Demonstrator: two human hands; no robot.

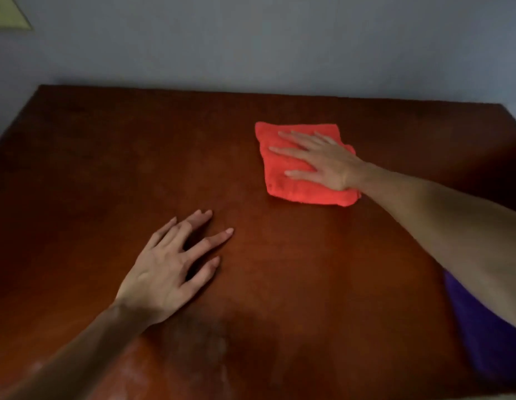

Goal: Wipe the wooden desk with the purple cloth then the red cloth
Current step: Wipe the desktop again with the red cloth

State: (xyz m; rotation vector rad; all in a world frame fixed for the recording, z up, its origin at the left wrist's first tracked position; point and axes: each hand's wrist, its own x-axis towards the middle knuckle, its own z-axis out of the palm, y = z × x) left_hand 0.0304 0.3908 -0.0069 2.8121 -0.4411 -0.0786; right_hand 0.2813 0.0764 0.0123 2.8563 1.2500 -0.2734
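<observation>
A folded red cloth (282,180) lies on the dark wooden desk (106,168), right of centre and toward the back. My right hand (323,161) presses flat on top of it, fingers spread and pointing left. My left hand (173,267) rests palm down on the bare wood nearer to me, fingers apart, holding nothing. A purple cloth (487,336) lies at the desk's near right edge, partly hidden under my right forearm.
A pale grey wall (251,39) rises right behind the desk's far edge. A yellowish object (8,15) shows in the top left corner. Faint pale smears mark the wood near the front edge.
</observation>
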